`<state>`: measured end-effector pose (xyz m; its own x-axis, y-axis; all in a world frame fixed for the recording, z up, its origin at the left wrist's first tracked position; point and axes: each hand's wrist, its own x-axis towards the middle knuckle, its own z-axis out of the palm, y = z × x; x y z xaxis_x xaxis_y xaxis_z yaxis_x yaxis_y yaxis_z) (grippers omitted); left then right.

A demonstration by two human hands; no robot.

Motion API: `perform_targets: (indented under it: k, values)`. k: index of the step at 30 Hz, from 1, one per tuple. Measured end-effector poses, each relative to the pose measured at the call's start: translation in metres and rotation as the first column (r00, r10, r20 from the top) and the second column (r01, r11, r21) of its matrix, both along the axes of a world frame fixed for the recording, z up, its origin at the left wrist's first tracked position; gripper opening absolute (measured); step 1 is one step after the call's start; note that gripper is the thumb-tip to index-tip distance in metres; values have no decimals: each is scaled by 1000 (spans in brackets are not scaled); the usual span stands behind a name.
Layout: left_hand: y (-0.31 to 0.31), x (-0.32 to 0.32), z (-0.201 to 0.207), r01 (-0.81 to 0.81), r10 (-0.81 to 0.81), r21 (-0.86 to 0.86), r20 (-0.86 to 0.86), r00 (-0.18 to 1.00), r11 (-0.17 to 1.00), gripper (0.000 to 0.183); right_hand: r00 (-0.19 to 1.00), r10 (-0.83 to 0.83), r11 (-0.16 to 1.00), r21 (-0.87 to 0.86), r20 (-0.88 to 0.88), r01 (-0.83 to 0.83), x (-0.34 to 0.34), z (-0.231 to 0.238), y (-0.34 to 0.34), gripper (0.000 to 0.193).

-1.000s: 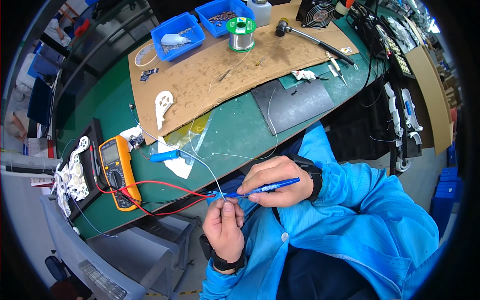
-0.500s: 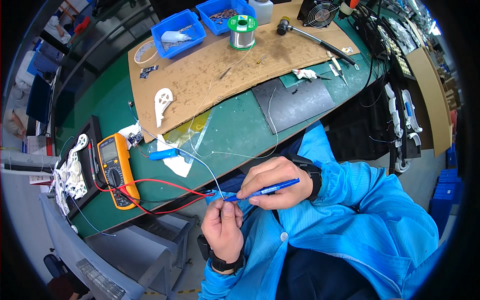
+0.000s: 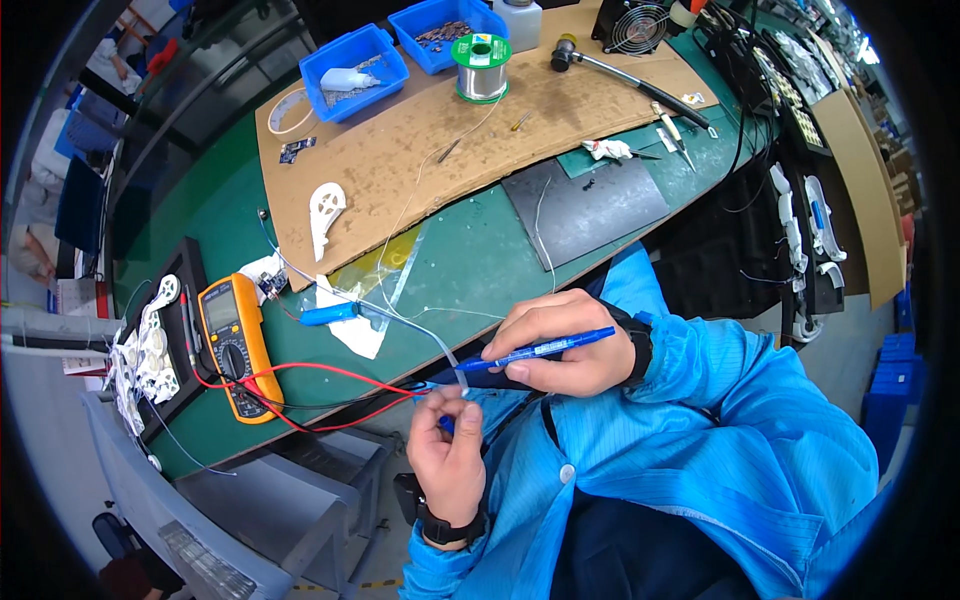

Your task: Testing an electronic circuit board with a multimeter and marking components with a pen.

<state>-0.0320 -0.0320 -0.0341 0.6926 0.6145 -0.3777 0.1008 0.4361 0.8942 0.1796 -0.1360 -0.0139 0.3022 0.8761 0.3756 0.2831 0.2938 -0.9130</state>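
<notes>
My right hand (image 3: pixel 572 345) grips a blue pen (image 3: pixel 560 344), tilted with its tip at the lower left. The tip meets or nearly meets a thin pale cable (image 3: pixel 446 352), which runs in from the green table. Just below, my left hand (image 3: pixel 446 470) is closed with its fingertips pinched at the cable's end. A small blue piece (image 3: pixel 447 425), perhaps the pen's cap, shows between its fingers. Red test leads (image 3: pixel 340 370) and a black one run from the yellow multimeter (image 3: pixel 236 345) to beside my left fingertips; their ends are hidden.
On the green table (image 3: pixel 470 270) lie a blue cylindrical part (image 3: pixel 328 314), a black plate (image 3: pixel 590 215) and a cardboard sheet (image 3: pixel 390 180). The cardboard bears a solder spool (image 3: pixel 482 75), a hammer (image 3: pixel 635 85), a tape roll (image 3: pixel 290 112) and blue bins (image 3: pixel 355 75).
My right hand and the pen have moved slightly up and right, so the pen tip is higher along the cable. My left fingers have shifted, and the small blue piece now shows.
</notes>
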Motion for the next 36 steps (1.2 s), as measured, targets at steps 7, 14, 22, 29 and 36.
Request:
perform_targets:
  k: [7,14,22,29,36]
  values:
    - [-2,-9,35,114,-112,227,-21,993,967,74,945,12,973,-215,-327,-86,-2,9,-15,17]
    - [0,-3,35,202,-176,343,-104,979,918,70,958,126,956,-225,-259,-187,-2,17,-7,18]
    - [-15,-1,40,129,-99,294,-114,988,947,51,927,139,986,-38,-347,-162,-11,6,-7,21]
    - [-6,11,37,226,-204,322,-100,974,919,57,929,139,988,-15,-344,-153,0,-8,-9,24]
    - [-12,39,39,255,-198,540,-162,967,802,55,887,142,971,-114,-438,-212,2,-6,-13,23]
